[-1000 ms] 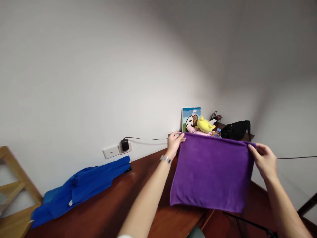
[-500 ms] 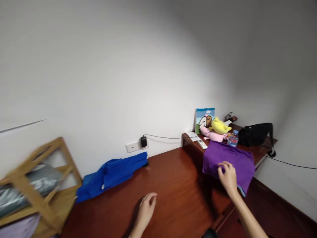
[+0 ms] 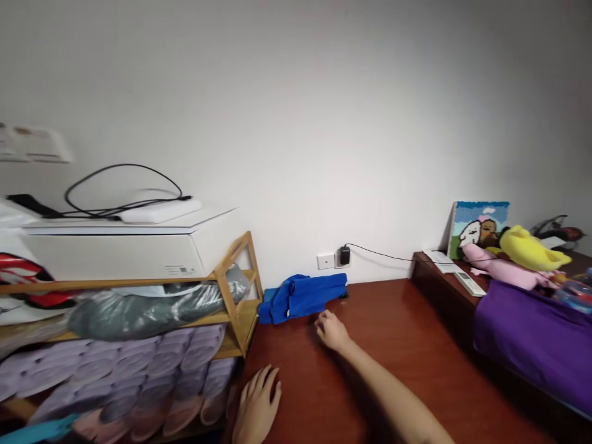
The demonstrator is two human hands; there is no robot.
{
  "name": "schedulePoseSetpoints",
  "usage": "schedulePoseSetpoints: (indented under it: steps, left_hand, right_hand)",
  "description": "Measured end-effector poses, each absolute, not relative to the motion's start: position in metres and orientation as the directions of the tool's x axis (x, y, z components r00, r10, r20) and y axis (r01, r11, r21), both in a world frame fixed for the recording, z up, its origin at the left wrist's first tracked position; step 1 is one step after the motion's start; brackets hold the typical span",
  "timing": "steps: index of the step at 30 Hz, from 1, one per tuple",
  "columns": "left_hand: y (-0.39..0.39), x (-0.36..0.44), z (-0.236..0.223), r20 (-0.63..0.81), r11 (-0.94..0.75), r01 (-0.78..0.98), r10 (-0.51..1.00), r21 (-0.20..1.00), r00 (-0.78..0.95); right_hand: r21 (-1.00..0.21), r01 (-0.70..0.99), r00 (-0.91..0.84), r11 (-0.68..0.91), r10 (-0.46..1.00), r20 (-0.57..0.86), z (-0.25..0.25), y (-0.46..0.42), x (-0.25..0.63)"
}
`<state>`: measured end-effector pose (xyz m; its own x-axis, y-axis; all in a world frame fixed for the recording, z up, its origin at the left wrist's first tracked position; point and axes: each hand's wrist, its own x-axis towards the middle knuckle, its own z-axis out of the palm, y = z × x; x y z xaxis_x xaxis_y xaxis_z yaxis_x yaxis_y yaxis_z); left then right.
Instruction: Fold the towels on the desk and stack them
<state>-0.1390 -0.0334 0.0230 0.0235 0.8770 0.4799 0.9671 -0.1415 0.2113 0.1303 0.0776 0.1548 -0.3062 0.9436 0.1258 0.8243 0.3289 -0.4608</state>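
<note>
Head view: left hand (image 3: 257, 406) loose at roomy tabletop's edge (image 3: 254, 347), right hand (image 3: 333, 332), seemingly empty, near blue cloth (image 3: 303, 297).

My bare left hand (image 3: 257, 406) is at the near edge, left of centre, back upward, fingers slightly parted and pointing far, thumb apart on the right. My bare right hand (image 3: 332, 332) reaches farther, fingers loosely bent, its slim bare forearm (image 3: 391, 398) slanting toward the near right.
</note>
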Motion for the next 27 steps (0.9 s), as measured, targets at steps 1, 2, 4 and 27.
schedulePoseSetpoints:
  steps: [1,2,4,27]
  left_hand:
    - [-0.034,-0.139,0.022,0.481,-0.140,0.967,0.876,0.212,0.021]
    - [-0.035,-0.139,0.020,0.482,-0.137,0.968,0.876,0.212,0.018]
    - [-0.036,-0.141,0.018,0.482,-0.132,0.968,0.876,0.215,0.012]
    - [-0.041,-0.140,0.015,0.472,-0.117,0.952,0.881,0.283,-0.032]
  right_hand:
    - [-0.440,0.829,-0.315,0.344,0.939,0.141,0.165,0.092,0.117]
    - [-0.431,0.830,-0.319,0.354,0.935,0.154,0.173,0.104,0.105]
    - [-0.432,0.829,-0.314,0.355,0.935,0.165,0.185,0.126,0.083]
    - [-0.634,0.683,-0.047,0.363,0.888,0.458,0.344,0.217,0.039]
